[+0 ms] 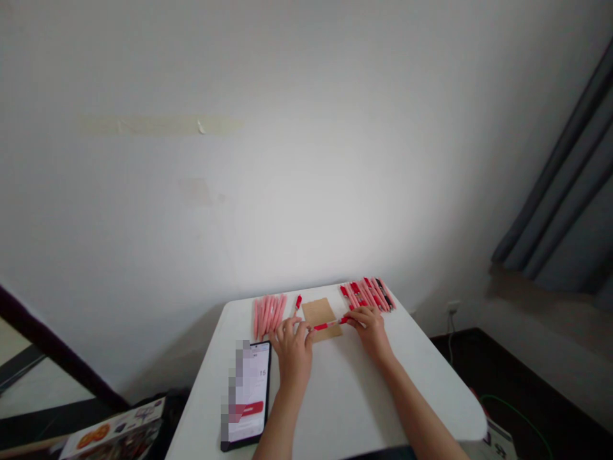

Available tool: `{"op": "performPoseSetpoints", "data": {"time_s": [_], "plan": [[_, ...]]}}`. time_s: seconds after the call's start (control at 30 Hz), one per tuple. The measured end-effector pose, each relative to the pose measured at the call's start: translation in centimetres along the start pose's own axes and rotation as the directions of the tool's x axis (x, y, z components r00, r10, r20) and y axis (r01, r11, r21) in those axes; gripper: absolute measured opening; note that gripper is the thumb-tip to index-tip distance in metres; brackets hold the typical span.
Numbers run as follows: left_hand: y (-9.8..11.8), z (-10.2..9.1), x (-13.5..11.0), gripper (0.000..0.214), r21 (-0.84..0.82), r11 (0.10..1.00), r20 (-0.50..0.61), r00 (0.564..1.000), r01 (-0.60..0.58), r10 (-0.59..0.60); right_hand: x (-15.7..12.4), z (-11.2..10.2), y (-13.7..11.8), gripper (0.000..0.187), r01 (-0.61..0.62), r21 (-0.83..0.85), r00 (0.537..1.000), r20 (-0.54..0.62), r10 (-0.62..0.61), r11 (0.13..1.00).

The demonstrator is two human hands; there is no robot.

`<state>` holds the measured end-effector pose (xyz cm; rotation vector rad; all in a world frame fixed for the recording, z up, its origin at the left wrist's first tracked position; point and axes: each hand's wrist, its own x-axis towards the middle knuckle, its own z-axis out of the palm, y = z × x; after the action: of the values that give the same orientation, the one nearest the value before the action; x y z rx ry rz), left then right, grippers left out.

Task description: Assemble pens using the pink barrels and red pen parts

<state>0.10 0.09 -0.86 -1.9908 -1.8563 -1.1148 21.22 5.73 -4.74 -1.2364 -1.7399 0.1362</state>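
Over a brown piece of cardboard [318,311], a red pen [330,324] lies crosswise between my two hands. My left hand [293,342] has its fingers closed at the pen's left end. At the other end, my right hand [368,326] pinches the pen between thumb and fingers. Just beyond my left hand another red pen [297,303] lies on the table, partly hidden by the fingers. To the left is a row of pink sticks [269,314], perhaps pens or tubes. Beyond my right hand lies a row of red, pink and black pens [368,294].
A phone [249,396] with its screen lit lies on the white table [354,409], left of my left forearm. The wall [306,160] rises behind the table. A grey curtain [565,211] hangs at right. A printed box [115,428] is low at the left.
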Motion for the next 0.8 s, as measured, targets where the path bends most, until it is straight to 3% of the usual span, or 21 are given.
{"op": "performPoseSetpoints", "data": {"time_s": [0.37,0.63,0.8], "plan": [[-0.16,0.41,-0.14,0.020,0.043,0.999,0.011,1.000,0.006,-0.007,0.05,0.01,-0.04,0.019,0.003,0.026,1.000,0.012,-0.003,1.000],[-0.15,0.21,-0.09,0.011,-0.018,1.000,0.018,1.000,-0.006,0.006,0.00,-0.06,-0.09,0.022,-0.031,0.049,0.999,0.033,0.030,0.998],[-0.23,0.45,-0.16,0.019,0.012,1.000,0.003,1.000,-0.004,0.004,0.04,0.00,-0.04,0.021,-0.011,0.058,0.999,0.037,0.009,0.998]]}}
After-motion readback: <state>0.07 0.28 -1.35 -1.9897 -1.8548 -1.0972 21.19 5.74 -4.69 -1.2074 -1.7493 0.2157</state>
